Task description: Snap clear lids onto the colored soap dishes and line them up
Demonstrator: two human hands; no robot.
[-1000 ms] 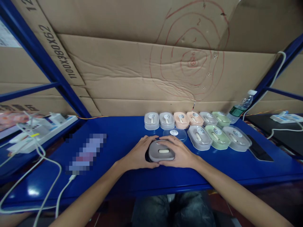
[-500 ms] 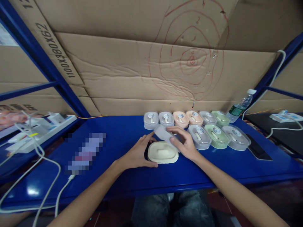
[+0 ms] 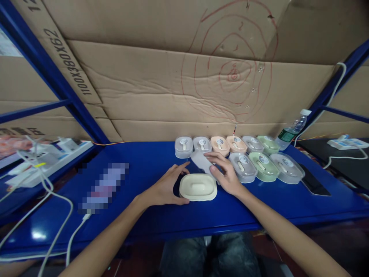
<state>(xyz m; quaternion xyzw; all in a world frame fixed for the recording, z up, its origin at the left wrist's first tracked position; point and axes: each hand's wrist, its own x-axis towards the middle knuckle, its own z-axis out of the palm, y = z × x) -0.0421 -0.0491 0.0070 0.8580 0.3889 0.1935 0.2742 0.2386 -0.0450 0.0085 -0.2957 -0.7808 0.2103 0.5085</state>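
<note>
A cream oval box (image 3: 198,187) lies on the blue shelf (image 3: 150,161) in front of me, with no lid on it. My left hand (image 3: 165,187) rests against its left side, fingers curled around the edge. My right hand (image 3: 224,173) holds a translucent grey lid (image 3: 201,161) tilted up just behind the box. Behind them stands a back row of small lidded boxes in grey, peach and green (image 3: 220,145), with a second row of larger ones (image 3: 261,165) to the right.
A water bottle (image 3: 291,130) leans at the back right near a dark phone (image 3: 313,184). White power strips and cables (image 3: 43,161) crowd the left side. Cardboard sheets form the back wall. A blurred patch lies left of my arm.
The grey lid has come off the box: a second ago both hands pressed on it, now my right hand holds it lifted and moved back, baring the cream box.
</note>
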